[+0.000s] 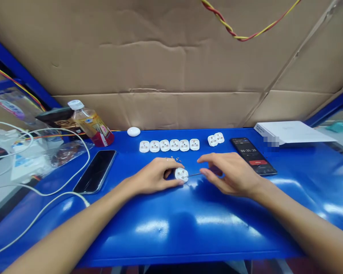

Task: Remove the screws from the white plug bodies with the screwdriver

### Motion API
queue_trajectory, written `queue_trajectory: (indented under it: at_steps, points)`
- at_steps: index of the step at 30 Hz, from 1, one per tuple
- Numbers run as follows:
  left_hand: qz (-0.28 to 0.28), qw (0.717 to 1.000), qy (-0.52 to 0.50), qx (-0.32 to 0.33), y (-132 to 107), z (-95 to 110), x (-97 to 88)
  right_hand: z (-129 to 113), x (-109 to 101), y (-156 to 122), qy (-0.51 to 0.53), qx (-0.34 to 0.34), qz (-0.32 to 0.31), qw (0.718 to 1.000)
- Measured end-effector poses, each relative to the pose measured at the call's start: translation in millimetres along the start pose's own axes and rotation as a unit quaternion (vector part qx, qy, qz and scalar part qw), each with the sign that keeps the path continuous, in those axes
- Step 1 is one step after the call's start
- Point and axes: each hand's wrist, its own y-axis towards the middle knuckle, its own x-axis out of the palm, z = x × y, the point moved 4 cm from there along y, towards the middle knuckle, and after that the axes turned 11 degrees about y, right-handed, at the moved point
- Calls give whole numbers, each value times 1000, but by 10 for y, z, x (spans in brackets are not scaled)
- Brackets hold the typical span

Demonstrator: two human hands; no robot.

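A small white rounded plastic piece with metal spots on its face stands on the blue tabletop. My left hand grips its left side between thumb and fingers. My right hand holds a thin screwdriver, its metal shaft reaching left so that the tip meets the piece's face. Its handle is mostly hidden by the fingers. Tiny screws lie just behind the piece. Farther back is a row of several similar white pieces; two more sit together to the right.
A phone showing a running timer lies right of my right hand, before a white box. At left are a dark phone, a drink bottle and loose white cables. A white oval object rests near the cardboard wall.
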Motion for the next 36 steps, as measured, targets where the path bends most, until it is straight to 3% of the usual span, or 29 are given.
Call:
queue_trajectory:
  at_steps: [7, 12, 19, 23, 28, 33, 36]
  points:
    - [2, 1000, 8, 4, -10, -27, 18, -31, 11, 8, 44, -13, -9, 999]
    - [-3, 1000, 14, 4, -11, -16, 13, 1, 2, -13, -12, -3, 7, 1000]
    - [-2, 1000, 16, 7, -8, -26, 26, -3, 0, -39, 61, -2, -6, 998]
    - [1, 1000, 12, 10, -6, -22, 24, 32, 5, -55, 11, 30, 5, 999]
    - [-6, 1000, 6, 0, -1, 1, 6, 36, 14, -63, 73, 33, 4, 997]
    - [-10, 1000, -5, -7, -2, 4, -1, 60, 12, -59, 32, 71, -5, 997]
    - [-10, 1000, -6, -6, -3, -5, 8, 28, -1, -41, 59, 42, 6, 997]
